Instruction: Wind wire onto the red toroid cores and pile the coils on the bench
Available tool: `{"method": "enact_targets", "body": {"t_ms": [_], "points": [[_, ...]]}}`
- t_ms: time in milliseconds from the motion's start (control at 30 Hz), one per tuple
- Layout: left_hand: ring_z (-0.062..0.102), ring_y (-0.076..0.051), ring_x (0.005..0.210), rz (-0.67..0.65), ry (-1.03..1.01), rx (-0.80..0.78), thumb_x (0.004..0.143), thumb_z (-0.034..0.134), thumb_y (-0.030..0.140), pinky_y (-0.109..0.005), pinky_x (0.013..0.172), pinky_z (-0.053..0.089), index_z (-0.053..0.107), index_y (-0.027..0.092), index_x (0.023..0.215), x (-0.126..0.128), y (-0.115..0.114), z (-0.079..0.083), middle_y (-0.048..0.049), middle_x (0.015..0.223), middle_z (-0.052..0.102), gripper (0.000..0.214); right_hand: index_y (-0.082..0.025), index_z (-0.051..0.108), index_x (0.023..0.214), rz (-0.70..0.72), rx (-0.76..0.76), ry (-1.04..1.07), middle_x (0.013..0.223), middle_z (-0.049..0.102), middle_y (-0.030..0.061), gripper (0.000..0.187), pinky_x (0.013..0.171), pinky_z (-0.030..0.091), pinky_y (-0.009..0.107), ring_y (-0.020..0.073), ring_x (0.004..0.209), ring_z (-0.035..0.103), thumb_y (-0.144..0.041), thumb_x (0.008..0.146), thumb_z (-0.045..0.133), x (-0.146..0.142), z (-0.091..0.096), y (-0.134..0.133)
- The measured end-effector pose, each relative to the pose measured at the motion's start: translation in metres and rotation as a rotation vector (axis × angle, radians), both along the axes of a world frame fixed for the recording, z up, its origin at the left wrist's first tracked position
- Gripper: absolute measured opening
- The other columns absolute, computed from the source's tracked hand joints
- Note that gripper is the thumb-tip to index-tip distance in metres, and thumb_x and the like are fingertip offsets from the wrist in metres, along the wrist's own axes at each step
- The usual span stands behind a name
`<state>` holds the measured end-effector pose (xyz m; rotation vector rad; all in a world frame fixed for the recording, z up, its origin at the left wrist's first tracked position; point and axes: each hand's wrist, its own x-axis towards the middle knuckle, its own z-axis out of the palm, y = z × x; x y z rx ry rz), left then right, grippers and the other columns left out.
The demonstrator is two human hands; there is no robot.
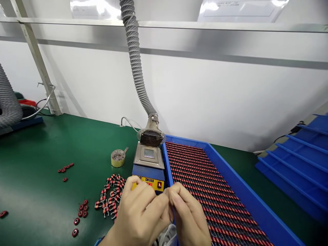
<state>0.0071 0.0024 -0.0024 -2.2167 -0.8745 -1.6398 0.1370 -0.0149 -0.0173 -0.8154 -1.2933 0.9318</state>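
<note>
My left hand (140, 213) and my right hand (191, 217) meet at the fingertips, both closed in a pinch. Whatever sits between them is hidden by the fingers. Just beyond them stands a solder pot (148, 171) with a blue and yellow front and a square silvery well on top. To the left of my left hand lies a loose heap of small red-and-black wound coils (109, 198) with bent wire ends. At my right hand's far side, a blue tray (232, 177) holds many rows of similar coils (202, 181).
A grey extraction hose (138, 68) hangs over the pot, ending in a hood (151, 133). A small round tin (118, 160) with a handle sticking out stands beside it. Ring-shaped coils (83, 209) lie in groups at left. Stacked blue trays (294, 167) are at right.
</note>
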Motion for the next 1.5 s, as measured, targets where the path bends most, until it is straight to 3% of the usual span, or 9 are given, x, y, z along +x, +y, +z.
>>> {"method": "enact_targets", "body": {"t_ms": [167,267,400,500,633,800,967,1200,1500], "points": [[0.052,-0.010,0.050,-0.182,-0.181,-0.299,0.081,0.052,0.003,-0.023,0.056,0.041,0.057,0.020,0.069,-0.006,0.000,0.008,0.0044,0.055,0.059,0.021,-0.024,0.073,0.087,0.027,0.145,0.032,0.076,0.071,-0.0006,0.011,0.071,0.051,0.023,0.0148,0.072,0.066,-0.025,0.094,0.065,0.007,0.000,0.003],[0.054,-0.010,0.053,-0.301,-0.247,-0.541,0.080,0.052,0.006,-0.019,0.053,0.042,0.058,0.021,0.068,-0.009,0.000,0.011,0.0045,0.057,0.062,0.020,-0.027,0.073,0.108,-0.074,0.406,-0.188,0.092,0.076,0.0008,0.035,0.079,0.055,0.027,0.0178,0.085,0.070,-0.001,0.086,0.066,0.010,-0.001,0.007],[0.053,-0.010,0.052,-0.283,-0.212,-0.432,0.079,0.051,0.005,-0.021,0.053,0.042,0.057,0.020,0.068,-0.005,0.001,0.005,0.0041,0.057,0.061,0.020,-0.022,0.071,0.103,-0.259,0.647,-0.406,0.083,0.073,0.0023,0.040,0.077,0.056,0.031,0.0204,0.080,0.071,0.008,0.079,0.059,0.008,-0.003,0.007],[0.048,-0.011,0.049,-0.102,-0.048,-0.120,0.081,0.053,0.002,-0.027,0.059,0.041,0.060,0.019,0.073,0.000,0.001,0.001,0.0042,0.053,0.057,0.020,-0.020,0.066,0.080,-0.221,0.364,-0.319,0.068,0.063,0.0010,0.018,0.059,0.049,0.027,0.0170,0.062,0.062,-0.009,0.091,0.056,0.004,-0.002,0.004],[0.046,-0.011,0.049,0.000,0.011,-0.002,0.081,0.055,0.001,-0.030,0.061,0.039,0.060,0.018,0.075,-0.001,0.000,0.001,0.0041,0.052,0.057,0.019,-0.021,0.056,0.061,0.196,-0.116,0.152,0.048,0.049,-0.0035,0.044,0.045,0.039,0.023,0.0125,0.044,0.045,-0.039,0.100,0.051,0.004,0.000,0.004],[0.053,-0.010,0.053,-0.229,-0.189,-0.341,0.081,0.052,0.003,-0.022,0.055,0.042,0.057,0.020,0.071,-0.005,0.000,0.007,0.0042,0.056,0.059,0.020,-0.026,0.075,0.095,-0.006,0.231,-0.015,0.083,0.074,0.0002,0.011,0.076,0.053,0.024,0.0156,0.079,0.068,-0.017,0.091,0.068,0.008,0.001,0.006],[0.053,-0.010,0.053,-0.218,-0.158,-0.311,0.080,0.053,0.002,-0.022,0.055,0.042,0.057,0.019,0.071,-0.004,0.001,0.006,0.0038,0.057,0.060,0.020,-0.025,0.072,0.104,-0.166,0.525,-0.297,0.086,0.073,0.0009,0.037,0.080,0.053,0.030,0.0186,0.082,0.068,0.004,0.086,0.059,0.005,0.000,0.005],[0.047,-0.012,0.049,-0.018,-0.003,-0.025,0.083,0.055,0.001,-0.030,0.061,0.039,0.060,0.018,0.077,-0.001,0.001,0.000,0.0037,0.054,0.057,0.019,-0.021,0.054,0.064,0.284,-0.119,0.168,0.052,0.046,-0.0042,0.039,0.049,0.038,0.024,0.0128,0.048,0.043,-0.037,0.099,0.053,0.006,-0.003,0.008],[0.053,-0.011,0.055,-0.393,-0.286,-0.667,0.081,0.053,0.009,-0.021,0.054,0.040,0.059,0.020,0.067,-0.009,-0.001,0.008,0.0032,0.059,0.061,0.018,-0.032,0.075,0.101,0.074,0.242,-0.041,0.086,0.075,0.0012,0.018,0.076,0.055,0.030,0.0193,0.081,0.069,-0.018,0.093,0.068,0.008,-0.001,0.007]]}}
